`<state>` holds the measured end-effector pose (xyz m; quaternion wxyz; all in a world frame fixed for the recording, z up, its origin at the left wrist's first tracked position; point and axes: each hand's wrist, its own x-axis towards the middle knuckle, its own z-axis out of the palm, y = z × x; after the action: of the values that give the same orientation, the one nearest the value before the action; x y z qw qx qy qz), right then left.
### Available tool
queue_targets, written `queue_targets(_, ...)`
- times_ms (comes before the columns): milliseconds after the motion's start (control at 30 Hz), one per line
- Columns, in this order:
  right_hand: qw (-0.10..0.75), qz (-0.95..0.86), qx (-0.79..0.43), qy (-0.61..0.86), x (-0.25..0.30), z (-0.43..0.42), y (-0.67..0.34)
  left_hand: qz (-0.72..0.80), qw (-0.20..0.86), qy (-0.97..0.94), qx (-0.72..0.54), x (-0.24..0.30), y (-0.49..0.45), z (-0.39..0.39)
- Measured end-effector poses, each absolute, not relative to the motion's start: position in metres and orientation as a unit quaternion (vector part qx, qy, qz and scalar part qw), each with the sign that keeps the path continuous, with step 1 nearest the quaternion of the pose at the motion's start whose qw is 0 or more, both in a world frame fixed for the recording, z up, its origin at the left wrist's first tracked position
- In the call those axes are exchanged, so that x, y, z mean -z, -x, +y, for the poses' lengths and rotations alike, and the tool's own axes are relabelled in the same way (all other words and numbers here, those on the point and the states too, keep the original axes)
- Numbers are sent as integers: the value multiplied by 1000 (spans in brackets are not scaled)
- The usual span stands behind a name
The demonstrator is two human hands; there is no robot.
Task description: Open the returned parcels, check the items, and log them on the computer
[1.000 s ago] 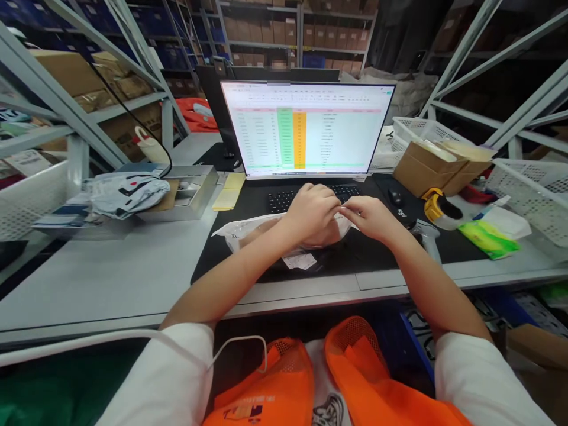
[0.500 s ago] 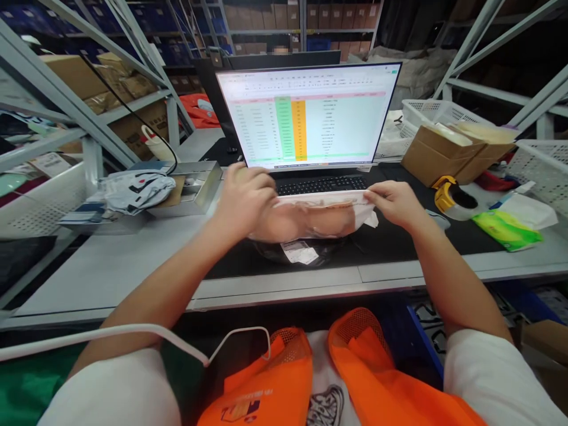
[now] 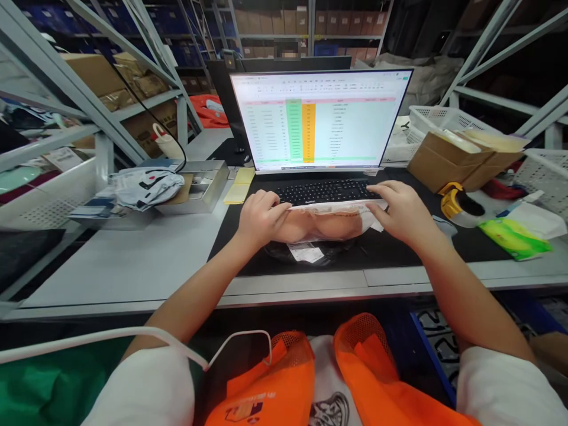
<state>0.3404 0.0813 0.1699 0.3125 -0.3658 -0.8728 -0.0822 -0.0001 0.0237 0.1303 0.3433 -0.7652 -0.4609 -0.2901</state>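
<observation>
A beige bra in a clear plastic bag (image 3: pixel 326 225) lies in front of the black keyboard (image 3: pixel 328 192), its white top edge along the keyboard's front. My left hand (image 3: pixel 261 219) is at the bag's left end, fingers curled and thumb along the top edge; it looks closed on the bag. Over the keyboard's right end, my right hand (image 3: pixel 402 213) has its fingers stretched forward, with the thumb apart from them near the bag's upper right corner. Beneath the bag is a dark plastic package with a white label (image 3: pixel 306 253), partly covered.
A monitor (image 3: pixel 332 124) showing a spreadsheet stands behind the keyboard. Yellow sticky notes (image 3: pixel 239 186) and a grey box (image 3: pixel 199 189) are to the left. On the right are a cardboard box (image 3: pixel 444 160), a yellow tape dispenser (image 3: pixel 452 201) and a green packet (image 3: pixel 515 238).
My left hand has come down and inward from the keyboard's left side to the bag. My right hand has loosened from the bag's corner, and its fingers now reach over the keyboard.
</observation>
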Motion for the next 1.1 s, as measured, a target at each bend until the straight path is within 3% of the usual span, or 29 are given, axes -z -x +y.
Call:
queue_targets(67, 324, -884, 122, 314, -174, 67, -325, -447, 357, 757, 317, -125, 3, 33)
queue_targets(167, 239, -922, 137, 271, -180, 52, -294, -439, 340, 765, 326, -122, 3, 45)
queue_targets(233, 181, -920, 167, 305, -181, 53, -275, -460, 317, 764, 323, -122, 0, 50)
queue_targets(333, 164, -900, 205, 349, -178, 75, -259, -513, 277, 753, 306, -124, -4, 56)
queue_targets(567, 135, -904, 126, 384, -161, 140, -250, -604, 142, 752, 221, -126, 15, 85)
queue_targets(900, 213, -897, 197, 334, -154, 119, -248, -533, 73, 805, 249, -136, 21, 71)
queue_targets(1100, 241, -904, 190, 297, -152, 110, -257, -596, 67, 753, 270, -155, 6, 53)
